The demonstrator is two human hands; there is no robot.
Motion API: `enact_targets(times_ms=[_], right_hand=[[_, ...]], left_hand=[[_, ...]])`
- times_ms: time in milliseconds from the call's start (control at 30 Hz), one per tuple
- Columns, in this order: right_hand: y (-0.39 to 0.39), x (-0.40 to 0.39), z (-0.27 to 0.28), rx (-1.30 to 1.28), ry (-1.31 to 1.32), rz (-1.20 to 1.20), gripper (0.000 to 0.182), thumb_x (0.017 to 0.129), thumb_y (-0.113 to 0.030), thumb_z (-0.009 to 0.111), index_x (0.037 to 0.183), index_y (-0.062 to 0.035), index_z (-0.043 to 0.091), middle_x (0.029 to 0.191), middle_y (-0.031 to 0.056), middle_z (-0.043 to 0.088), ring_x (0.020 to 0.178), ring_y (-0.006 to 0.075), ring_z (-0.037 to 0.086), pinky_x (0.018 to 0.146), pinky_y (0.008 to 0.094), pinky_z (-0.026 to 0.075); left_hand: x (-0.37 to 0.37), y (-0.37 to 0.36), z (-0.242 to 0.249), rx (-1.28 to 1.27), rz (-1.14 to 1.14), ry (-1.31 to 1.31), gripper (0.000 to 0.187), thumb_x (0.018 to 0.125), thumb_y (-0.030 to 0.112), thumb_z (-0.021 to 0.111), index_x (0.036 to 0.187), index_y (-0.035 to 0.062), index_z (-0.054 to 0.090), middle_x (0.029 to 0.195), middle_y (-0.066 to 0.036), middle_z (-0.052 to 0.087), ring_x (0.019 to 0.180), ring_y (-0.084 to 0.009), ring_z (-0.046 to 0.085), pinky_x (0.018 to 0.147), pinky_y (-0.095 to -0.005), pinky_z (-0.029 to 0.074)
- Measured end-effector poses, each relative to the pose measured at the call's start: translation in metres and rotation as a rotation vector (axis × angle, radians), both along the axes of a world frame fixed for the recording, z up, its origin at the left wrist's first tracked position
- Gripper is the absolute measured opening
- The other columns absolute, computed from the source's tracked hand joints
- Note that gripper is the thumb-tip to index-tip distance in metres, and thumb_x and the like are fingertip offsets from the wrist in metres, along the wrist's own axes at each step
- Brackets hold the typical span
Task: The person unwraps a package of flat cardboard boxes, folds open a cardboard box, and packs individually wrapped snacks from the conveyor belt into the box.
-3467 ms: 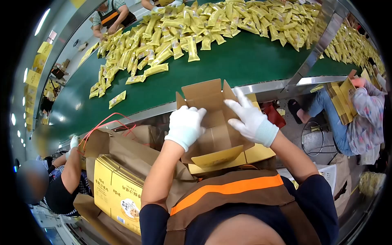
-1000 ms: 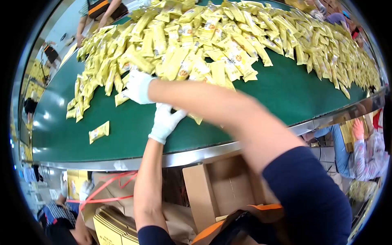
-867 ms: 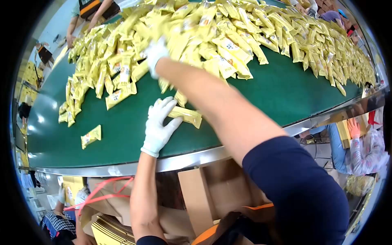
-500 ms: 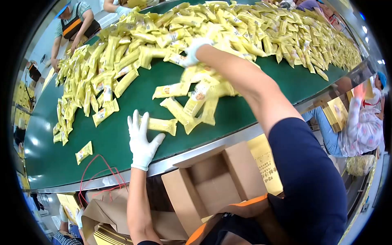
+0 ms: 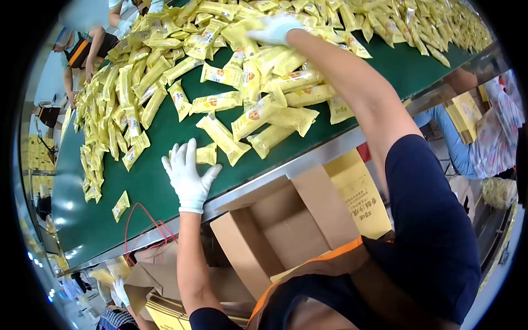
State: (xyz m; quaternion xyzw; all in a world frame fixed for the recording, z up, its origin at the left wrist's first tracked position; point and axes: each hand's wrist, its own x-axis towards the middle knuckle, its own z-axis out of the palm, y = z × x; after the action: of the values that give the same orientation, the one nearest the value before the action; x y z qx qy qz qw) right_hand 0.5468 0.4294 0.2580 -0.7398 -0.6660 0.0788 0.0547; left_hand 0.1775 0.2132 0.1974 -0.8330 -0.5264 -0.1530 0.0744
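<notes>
My left hand (image 5: 190,175), in a white glove, rests on the green table with its fingers spread. It is open, and a yellow wrapped snack bar (image 5: 207,154) lies beside its fingers, partly covered. My right hand (image 5: 278,29), also gloved, is stretched over the heap of yellow snack bars (image 5: 159,66). Its fingers look extended and somewhat blurred, touching bars at the heap's near edge. Between my hands lies a loose group of bars, among them one with a round picture (image 5: 257,114). One small bar (image 5: 121,206) lies apart at the left.
An open cardboard box (image 5: 286,225) stands below the table's metal edge (image 5: 269,175), with a yellow printed carton (image 5: 360,192) beside it. Red string (image 5: 129,231) hangs at the left. Co-workers are at the far side, lower left and right; one wears a patterned sleeve (image 5: 498,126).
My right hand has moved up and farther into the heap. More bars now lie spread between my hands. My left hand stays near the same bar, and the view has shifted slightly.
</notes>
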Motion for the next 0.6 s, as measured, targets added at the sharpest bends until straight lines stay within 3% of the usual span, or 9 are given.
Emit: enact_targets(times_ms=[100,167,267,367,400,433,500,533,600], right_hand=[[-0.016,-0.051,-0.002,-0.086,0.071,0.353,0.092,0.083,-0.081,0.033,0.151,-0.0191,0.036,0.152,0.0165,0.040,0.138,0.0328,0.041,0.113,0.0446,0.033],[-0.024,-0.060,0.034,-0.135,0.195,0.481,0.090,0.083,-0.080,0.033,0.152,-0.0213,0.036,0.154,0.0132,0.037,0.140,0.0329,0.038,0.114,0.0447,0.032],[-0.071,-0.017,0.080,0.270,0.300,0.382,0.082,0.086,-0.073,0.040,0.143,-0.0139,0.048,0.143,0.0147,0.051,0.129,0.0312,0.052,0.109,0.0398,0.039],[-0.161,0.054,0.093,0.474,0.327,0.422,0.069,0.087,-0.058,0.056,0.135,-0.0090,0.056,0.125,0.0166,0.064,0.110,0.0306,0.063,0.098,0.0365,0.048],[-0.200,0.057,0.080,0.474,0.376,0.288,0.066,0.084,-0.053,0.063,0.135,-0.0110,0.056,0.129,0.0156,0.061,0.113,0.0310,0.062,0.099,0.0378,0.048],[-0.228,0.061,0.049,0.595,0.250,0.309,0.068,0.081,-0.050,0.069,0.136,-0.0139,0.053,0.136,0.0195,0.053,0.120,0.0351,0.056,0.101,0.0403,0.046],[-0.265,0.051,0.004,0.386,0.137,0.254,0.082,0.073,-0.054,0.074,0.142,-0.0191,0.045,0.146,0.0258,0.037,0.130,0.0432,0.042,0.105,0.0475,0.042],[-0.271,0.038,-0.014,0.229,0.117,0.213,0.084,0.072,-0.057,0.072,0.142,-0.0208,0.044,0.145,0.0197,0.037,0.135,0.0416,0.035,0.104,0.0541,0.039],[-0.258,0.015,-0.040,0.315,-0.047,0.289,0.076,0.076,-0.060,0.068,0.139,-0.0232,0.047,0.138,0.0115,0.043,0.136,0.0359,0.034,0.098,0.0592,0.036]], left_hand=[[0.003,-0.003,0.002,-0.003,0.031,-0.014,0.082,0.078,0.063,0.065,0.139,0.0105,0.050,0.126,-0.016,0.056,0.121,-0.0381,0.050,0.110,-0.0595,0.026],[0.002,-0.007,0.005,0.020,0.017,-0.011,0.073,0.083,0.058,0.063,0.137,0.0093,0.052,0.116,-0.016,0.058,0.111,-0.0364,0.054,0.104,-0.0534,0.035],[-0.005,-0.019,0.013,-0.080,0.013,-0.032,0.058,0.088,0.049,0.061,0.129,0.0071,0.057,0.107,-0.016,0.060,0.102,-0.0351,0.057,0.094,-0.0459,0.044],[-0.007,-0.028,0.030,-0.049,0.013,-0.389,0.043,0.089,0.030,0.067,0.121,0.0036,0.058,0.100,-0.015,0.059,0.093,-0.0332,0.059,0.083,-0.0402,0.049],[-0.001,-0.027,0.041,-0.038,0.086,-0.480,0.038,0.087,0.021,0.068,0.120,0.0021,0.058,0.099,-0.014,0.059,0.091,-0.0323,0.060,0.082,-0.0392,0.049],[0.011,-0.023,0.056,-0.032,0.024,-0.499,0.037,0.088,0.014,0.068,0.120,-0.0016,0.057,0.104,-0.012,0.060,0.093,-0.0229,0.058,0.087,-0.0366,0.048],[0.050,-0.011,0.081,-0.210,-0.152,-0.505,0.044,0.080,0.014,0.075,0.118,0.0010,0.059,0.107,-0.017,0.063,0.099,-0.0325,0.062,0.087,-0.0374,0.049],[0.072,-0.002,0.088,-0.240,-0.274,-0.387,0.045,0.077,0.015,0.077,0.117,0.0011,0.060,0.112,-0.018,0.064,0.104,-0.0347,0.061,0.092,-0.0371,0.048],[0.109,0.014,0.075,-0.277,-0.385,-0.224,0.063,0.072,0.022,0.081,0.127,0.0049,0.055,0.121,-0.016,0.062,0.111,-0.0353,0.058,0.096,-0.0395,0.047]])
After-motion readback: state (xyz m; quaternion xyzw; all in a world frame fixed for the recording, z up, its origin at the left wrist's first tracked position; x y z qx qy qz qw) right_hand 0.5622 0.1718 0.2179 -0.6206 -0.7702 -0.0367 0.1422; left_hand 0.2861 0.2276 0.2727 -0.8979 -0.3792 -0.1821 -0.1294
